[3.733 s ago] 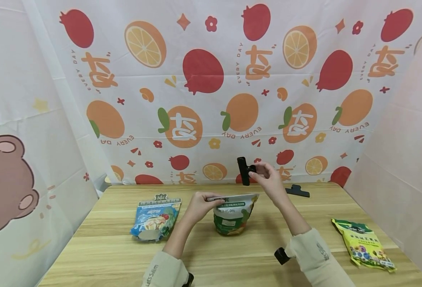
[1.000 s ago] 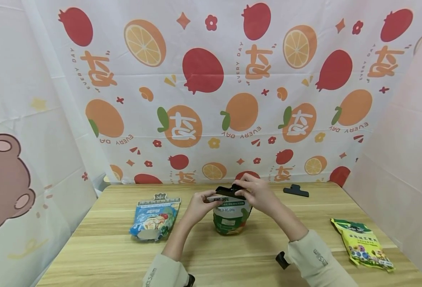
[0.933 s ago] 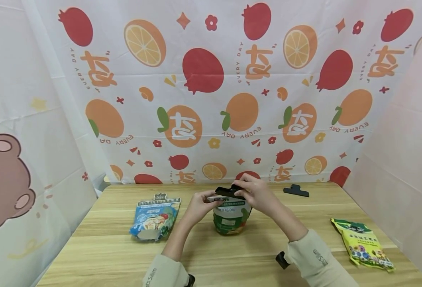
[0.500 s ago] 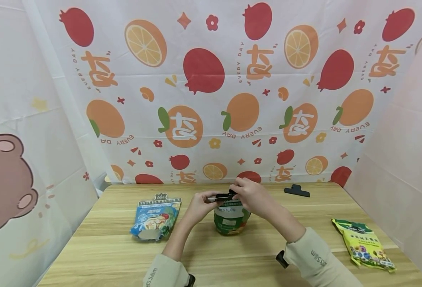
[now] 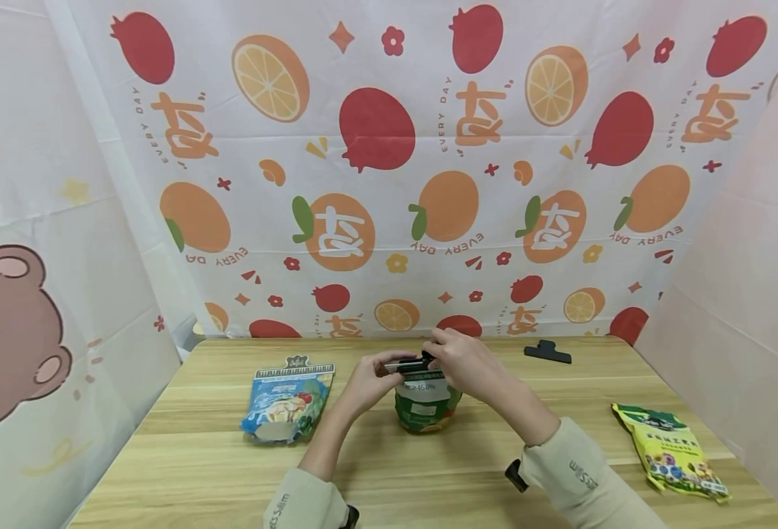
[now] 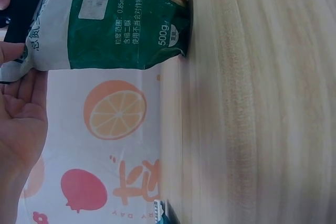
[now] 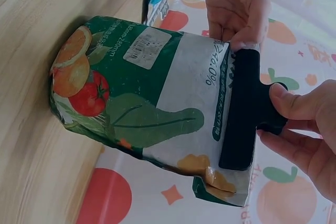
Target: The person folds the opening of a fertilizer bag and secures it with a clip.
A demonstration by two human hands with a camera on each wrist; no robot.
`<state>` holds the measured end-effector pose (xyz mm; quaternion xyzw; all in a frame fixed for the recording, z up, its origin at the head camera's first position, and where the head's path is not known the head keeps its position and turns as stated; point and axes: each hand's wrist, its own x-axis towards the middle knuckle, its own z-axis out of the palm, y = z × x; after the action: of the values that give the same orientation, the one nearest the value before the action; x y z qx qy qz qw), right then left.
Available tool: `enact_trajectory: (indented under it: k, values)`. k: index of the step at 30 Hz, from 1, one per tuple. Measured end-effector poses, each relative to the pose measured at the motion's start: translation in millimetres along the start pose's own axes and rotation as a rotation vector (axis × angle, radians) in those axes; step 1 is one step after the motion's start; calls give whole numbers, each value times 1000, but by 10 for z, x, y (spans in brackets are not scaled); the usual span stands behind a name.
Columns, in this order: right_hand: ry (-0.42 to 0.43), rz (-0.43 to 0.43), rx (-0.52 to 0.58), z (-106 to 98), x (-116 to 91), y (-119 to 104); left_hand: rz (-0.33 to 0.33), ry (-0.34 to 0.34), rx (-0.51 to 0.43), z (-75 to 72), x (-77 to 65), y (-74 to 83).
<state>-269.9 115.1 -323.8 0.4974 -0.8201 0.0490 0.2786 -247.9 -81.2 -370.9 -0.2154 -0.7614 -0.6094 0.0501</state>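
A green-and-white fertilizer bag [image 5: 426, 411] stands upright on the table, with fruit and vegetables printed on it. Across its top edge lies a black bag clip [image 7: 241, 111], whose long jaw covers most of the white upper strip in the right wrist view. My left hand [image 5: 365, 380] pinches the bag's top left corner between thumb and fingers, beside the clip's end. The clip's handle is pinched between thumb and fingers of my right hand [image 5: 468, 364]. In the left wrist view only part of the clip [image 6: 26, 6] shows.
On the left lies a blue food bag [image 5: 283, 411] with a decorated clip [image 5: 296, 367] on its top. Another black clip [image 5: 547, 351] lies at the back right. A yellow bag [image 5: 671, 452] is near the right edge. A printed curtain hangs behind the table [image 5: 184, 470].
The black clip, earlier held in the air right of the bag, moved down and left onto the bag's top edge. Over the last second the right hand tilted it slightly; the left hand kept its hold.
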Motion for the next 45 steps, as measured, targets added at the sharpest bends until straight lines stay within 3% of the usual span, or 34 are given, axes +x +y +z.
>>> enact_trajectory:
  k: [11,17,20,23,25,31,35,40,42,45]
  values:
    - [-14,10,-1,18,25,-9,-15,12,-26,-6,3,9]
    - [-14,78,93,62,-34,-4,-9,31,-48,-4,56,-209]
    - [-41,192,207,94,-109,-1,-4,48,-51,5,78,-306]
    - [-46,360,361,117,-227,22,6,49,-52,11,81,-330]
    - [-15,478,480,142,-322,51,21,49,-51,12,77,-335]
    - [135,827,986,273,-612,112,73,56,-30,10,77,-368]
    - [159,959,1195,435,-739,80,25,43,-107,8,85,-367]
    - [111,1000,1235,632,-811,-6,-68,16,-290,24,55,-381]
    - [83,991,1237,689,-828,-34,-141,6,-274,50,20,-386]
    - [49,969,1242,757,-848,-56,-277,-40,-137,122,-55,-389]
